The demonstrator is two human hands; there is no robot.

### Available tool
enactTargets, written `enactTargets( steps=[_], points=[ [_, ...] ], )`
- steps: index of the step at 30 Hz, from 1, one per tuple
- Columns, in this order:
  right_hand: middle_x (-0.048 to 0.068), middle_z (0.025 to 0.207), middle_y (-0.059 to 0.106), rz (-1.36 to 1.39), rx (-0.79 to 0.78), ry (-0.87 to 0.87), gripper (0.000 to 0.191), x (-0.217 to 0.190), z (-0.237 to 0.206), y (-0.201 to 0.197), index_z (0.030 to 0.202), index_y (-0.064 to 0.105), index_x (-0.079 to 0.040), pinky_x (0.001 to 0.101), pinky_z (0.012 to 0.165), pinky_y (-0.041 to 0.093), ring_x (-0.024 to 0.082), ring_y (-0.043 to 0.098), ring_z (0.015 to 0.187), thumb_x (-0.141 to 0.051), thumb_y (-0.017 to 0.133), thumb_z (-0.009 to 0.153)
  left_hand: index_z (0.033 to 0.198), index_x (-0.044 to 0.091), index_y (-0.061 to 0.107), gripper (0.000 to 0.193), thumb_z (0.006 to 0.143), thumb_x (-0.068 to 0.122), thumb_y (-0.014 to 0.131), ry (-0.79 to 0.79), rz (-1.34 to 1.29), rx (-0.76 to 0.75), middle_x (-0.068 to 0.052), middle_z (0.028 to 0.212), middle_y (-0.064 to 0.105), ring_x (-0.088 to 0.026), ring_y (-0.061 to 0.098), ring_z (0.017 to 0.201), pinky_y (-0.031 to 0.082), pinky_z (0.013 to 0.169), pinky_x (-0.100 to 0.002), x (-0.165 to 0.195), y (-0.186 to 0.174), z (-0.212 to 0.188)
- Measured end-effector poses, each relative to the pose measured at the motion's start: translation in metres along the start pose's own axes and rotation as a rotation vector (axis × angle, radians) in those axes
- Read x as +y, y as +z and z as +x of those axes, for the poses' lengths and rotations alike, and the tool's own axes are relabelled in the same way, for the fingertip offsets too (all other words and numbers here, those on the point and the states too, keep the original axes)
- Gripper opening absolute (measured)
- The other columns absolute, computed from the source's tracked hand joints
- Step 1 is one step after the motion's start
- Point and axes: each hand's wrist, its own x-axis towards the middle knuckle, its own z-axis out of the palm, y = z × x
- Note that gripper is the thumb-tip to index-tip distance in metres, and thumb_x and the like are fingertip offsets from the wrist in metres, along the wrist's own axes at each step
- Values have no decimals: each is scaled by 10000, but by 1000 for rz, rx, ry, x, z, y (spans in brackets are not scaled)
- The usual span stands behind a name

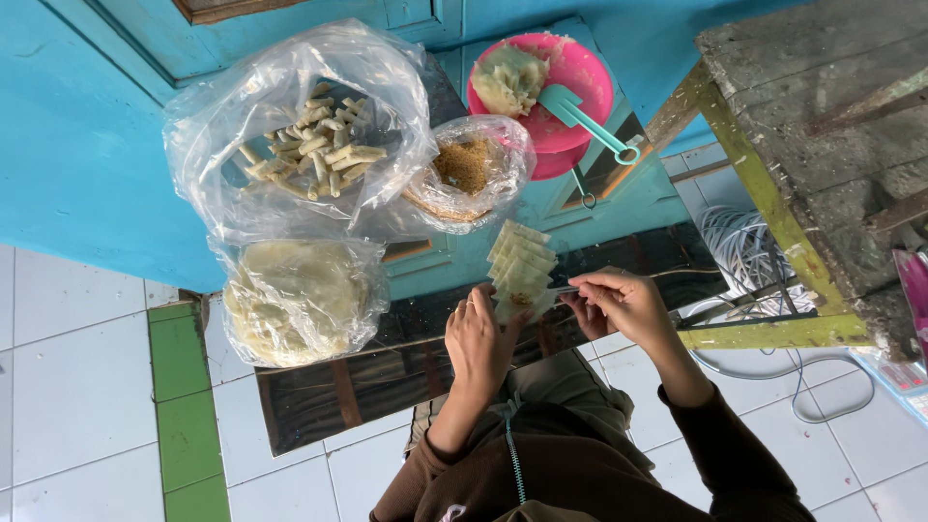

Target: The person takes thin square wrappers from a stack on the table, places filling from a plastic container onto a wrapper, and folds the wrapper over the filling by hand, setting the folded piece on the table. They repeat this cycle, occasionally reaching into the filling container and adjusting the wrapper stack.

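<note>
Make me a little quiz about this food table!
1. True or false: the spoon lies in the pink bowl.
2. Which bag holds the rolls? A) top left B) bottom left C) middle
3. Fill in: the left hand touches a pale square ___.
Key: 1 true; 2 A; 3 wrapper.
</note>
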Motion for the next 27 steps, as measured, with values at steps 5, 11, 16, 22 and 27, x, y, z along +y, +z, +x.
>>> enactTargets(
  steps=[5,11,16,22,27],
  points=[
    [80,981,771,-192,133,-248,210,-2,-15,9,1135,773,-23,232,679,576,113,728,823,-3,697,941,1146,26,553,584,788,375,854,18,7,4,-106,942,695,-306,671,844,506,732,-415,0,0,0],
    [106,1069,762,-427,225,-495,225,-21,-29,21,1113,762,-42,274,797,632,189,764,952,46,694,918,1138,39,567,563,788,371,856,0,24,-17,-106,888,682,-300,668,822,512,726,-410,0,-1,-1],
    [87,1085,758,-590,276,-661,275,-36,-34,28,1107,759,-42,306,830,633,227,757,987,72,731,858,1129,29,559,565,790,370,855,34,13,23,-110,909,685,-302,663,813,507,715,-414,1,-1,0],
    [75,1068,734,-554,270,-767,308,-43,-36,32,1095,747,-11,295,815,648,198,757,956,65,820,806,1135,36,564,535,780,309,857,18,7,-4,-108,875,670,-303,662,816,505,721,-416,0,0,-1],
    [81,1072,738,-566,300,-747,257,-44,-31,30,1088,745,-13,299,810,641,214,754,961,97,749,855,1188,33,565,520,762,185,820,21,-80,-43,-91,872,654,-290,650,833,496,733,-410,-5,-6,-5]
  ],
)
